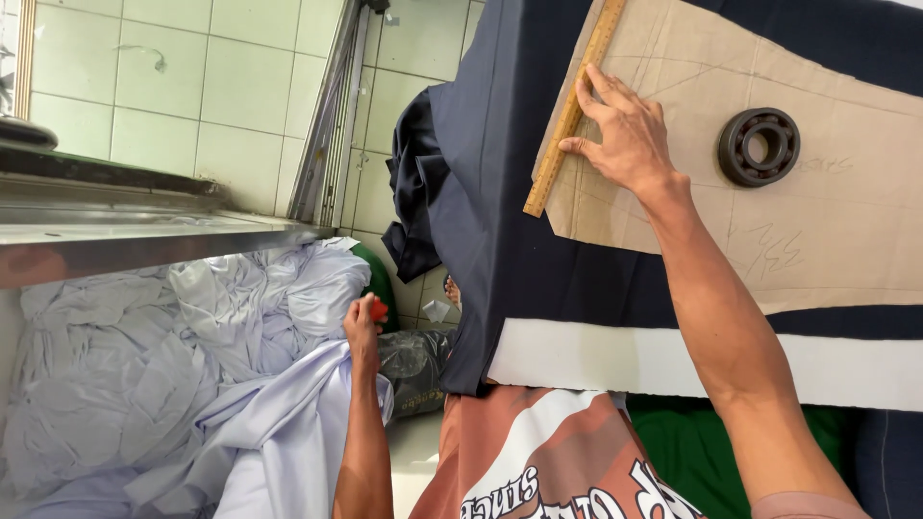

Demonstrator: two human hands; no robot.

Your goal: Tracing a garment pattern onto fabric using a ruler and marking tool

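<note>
The wooden ruler (573, 111) is pressed flat along the edge of a tan paper pattern (846, 211) on dark cloth (500, 192) by the spread fingers of the right hand (625, 135). A small red object (379, 308) is pinched in the closed left hand (362, 332) beside pale fabric (192, 365). A black bearing ring (760, 146) lies on the pattern.

Pale green tiled wall (240, 77), steel shelf (144, 235), heaped white cloth (144, 365), daylight

left hand (362, 332): arm hanging low, fingers closed | right hand (625, 135): arm extended, fingers spread flat
</note>
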